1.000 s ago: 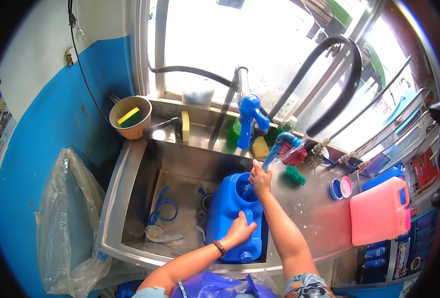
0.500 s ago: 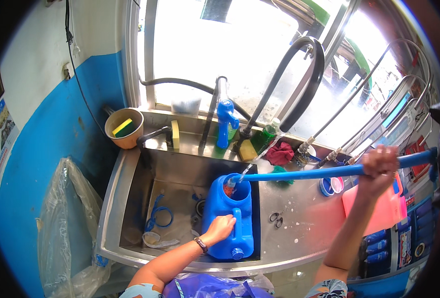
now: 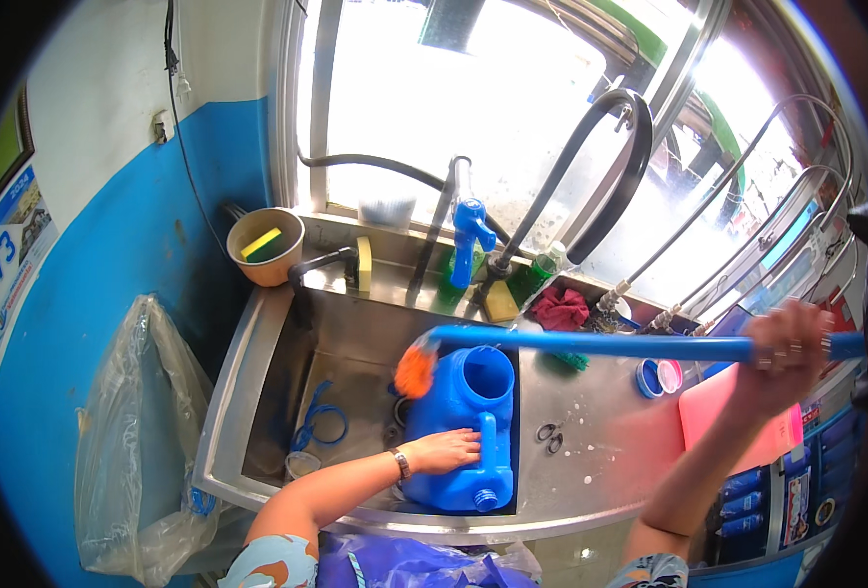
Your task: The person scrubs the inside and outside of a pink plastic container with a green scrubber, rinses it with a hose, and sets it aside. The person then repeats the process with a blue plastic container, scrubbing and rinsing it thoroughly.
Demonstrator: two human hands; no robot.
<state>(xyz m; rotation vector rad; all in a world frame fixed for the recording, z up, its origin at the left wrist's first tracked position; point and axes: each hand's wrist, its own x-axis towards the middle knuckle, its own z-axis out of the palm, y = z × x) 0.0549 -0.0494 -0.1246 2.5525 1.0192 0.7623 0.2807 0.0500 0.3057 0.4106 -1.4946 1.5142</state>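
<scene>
A large blue plastic jug [image 3: 453,407] stands in the metal sink [image 3: 301,402], its round mouth open toward the back. My left hand [image 3: 442,452] holds the jug's body, fingertips at its handle. My right hand [image 3: 785,343] is closed around the far right part of a long-handled brush [image 3: 591,342]. The blue shaft runs level across the sink to the left. Its orange bristles [image 3: 416,369] hang outside the jug, left of the mouth.
Behind the sink stand a blue tap [image 3: 472,235], a tall black hose [image 3: 600,147], green bottles and a sponge [image 3: 499,302]. Scissors [image 3: 550,438] and a pink container [image 3: 733,416] occupy the counter at right. A tan pot [image 3: 267,250] sits at back left.
The brush head has come out of the jug's mouth and swung left of it. My right hand has moved right and slightly down. My left hand has shifted a little on the jug.
</scene>
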